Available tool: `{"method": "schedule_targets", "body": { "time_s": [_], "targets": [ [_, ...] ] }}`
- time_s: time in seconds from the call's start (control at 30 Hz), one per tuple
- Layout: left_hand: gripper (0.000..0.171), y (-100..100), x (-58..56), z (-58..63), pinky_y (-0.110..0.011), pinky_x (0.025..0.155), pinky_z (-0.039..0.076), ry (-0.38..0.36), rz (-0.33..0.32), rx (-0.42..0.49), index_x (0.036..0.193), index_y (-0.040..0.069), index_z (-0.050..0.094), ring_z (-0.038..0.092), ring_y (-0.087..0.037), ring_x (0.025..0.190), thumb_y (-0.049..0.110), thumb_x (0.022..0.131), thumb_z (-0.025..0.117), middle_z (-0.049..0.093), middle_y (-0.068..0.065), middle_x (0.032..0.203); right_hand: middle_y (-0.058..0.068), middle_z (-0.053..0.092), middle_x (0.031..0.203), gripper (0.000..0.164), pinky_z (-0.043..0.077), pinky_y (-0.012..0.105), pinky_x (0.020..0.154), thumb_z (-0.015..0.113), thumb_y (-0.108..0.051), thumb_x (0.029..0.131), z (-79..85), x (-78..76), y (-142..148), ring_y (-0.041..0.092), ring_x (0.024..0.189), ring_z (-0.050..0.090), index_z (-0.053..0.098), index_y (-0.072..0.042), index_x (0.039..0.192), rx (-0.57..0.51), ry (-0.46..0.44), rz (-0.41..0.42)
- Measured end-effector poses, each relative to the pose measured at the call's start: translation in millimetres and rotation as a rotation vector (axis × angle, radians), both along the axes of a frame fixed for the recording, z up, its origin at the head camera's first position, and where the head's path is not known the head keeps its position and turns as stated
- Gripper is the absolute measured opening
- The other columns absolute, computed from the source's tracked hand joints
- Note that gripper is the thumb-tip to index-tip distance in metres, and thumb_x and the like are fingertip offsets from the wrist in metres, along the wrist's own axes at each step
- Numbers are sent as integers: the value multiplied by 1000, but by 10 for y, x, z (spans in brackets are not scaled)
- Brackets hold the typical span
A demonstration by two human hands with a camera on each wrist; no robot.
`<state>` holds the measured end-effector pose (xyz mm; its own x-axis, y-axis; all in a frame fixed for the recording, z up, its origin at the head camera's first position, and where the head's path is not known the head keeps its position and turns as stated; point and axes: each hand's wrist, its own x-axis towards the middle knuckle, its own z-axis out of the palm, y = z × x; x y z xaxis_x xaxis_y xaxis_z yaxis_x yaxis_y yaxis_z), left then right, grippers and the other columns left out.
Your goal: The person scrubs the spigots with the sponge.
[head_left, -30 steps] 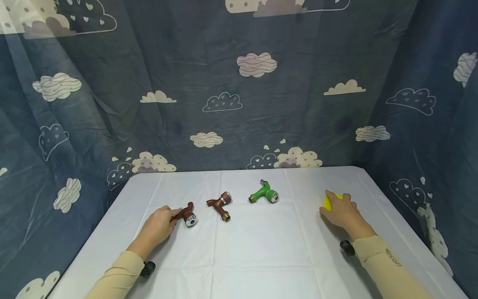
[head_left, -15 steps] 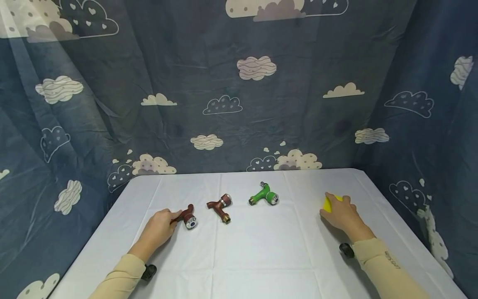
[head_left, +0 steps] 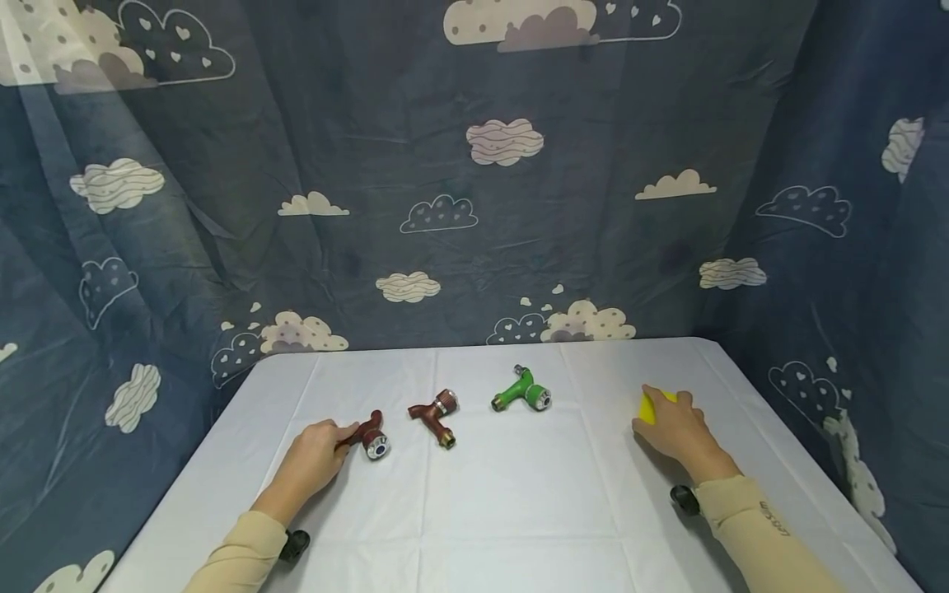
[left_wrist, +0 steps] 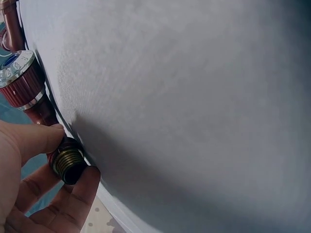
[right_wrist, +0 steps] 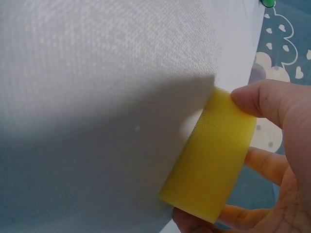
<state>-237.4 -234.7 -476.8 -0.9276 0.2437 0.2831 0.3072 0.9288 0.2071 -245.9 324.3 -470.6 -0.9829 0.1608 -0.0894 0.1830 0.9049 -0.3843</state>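
At the left of the table, my left hand [head_left: 307,463] pinches the threaded end of a reddish-brown tap [head_left: 373,436], thumb on one side and fingers on the other. In the left wrist view the tap's ribbed knob [left_wrist: 24,90] with a silver cap and its brass thread [left_wrist: 68,162] show. Over on the right, my right hand [head_left: 678,430] grips a yellow sponge [right_wrist: 211,155] between thumb and fingers; it touches or sits just above the white cloth, I cannot tell which. Between the hands lie a second brown tap [head_left: 436,417] and a green tap [head_left: 523,391].
A white cloth [head_left: 519,494] with fold creases covers the table. Dark blue curtains [head_left: 593,247] with cloud prints stand behind it and at both sides. A small black device [head_left: 295,545] is worn at each wrist.
The head view has tilted up slightly, so the whole scene sits a little lower in it. Both hands keep their holds, and the taps lie as before.
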Motion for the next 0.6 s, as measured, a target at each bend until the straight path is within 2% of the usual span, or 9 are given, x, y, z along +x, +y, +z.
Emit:
{"method": "schedule_targets", "body": {
  "time_s": [0.27, 0.6],
  "targets": [
    [35, 18, -8, 5, -33, 60, 54, -18, 14, 7, 123, 5, 80, 60, -16, 69, -1, 89, 82, 71, -10, 82, 52, 33, 139, 75, 58, 67, 91, 66, -24, 97, 7, -6, 27, 60, 110, 54, 37, 6, 159, -4, 17, -4],
    [36, -2, -9, -23, -35, 61, 55, -14, 9, 5, 124, 5, 80, 64, -19, 72, -2, 89, 82, 71, -10, 82, 53, 28, 146, 73, 56, 68, 97, 62, -24, 102, 27, 63, 83, 63, 120, 52, 32, 7, 161, -66, 42, 19]
  ]
}}
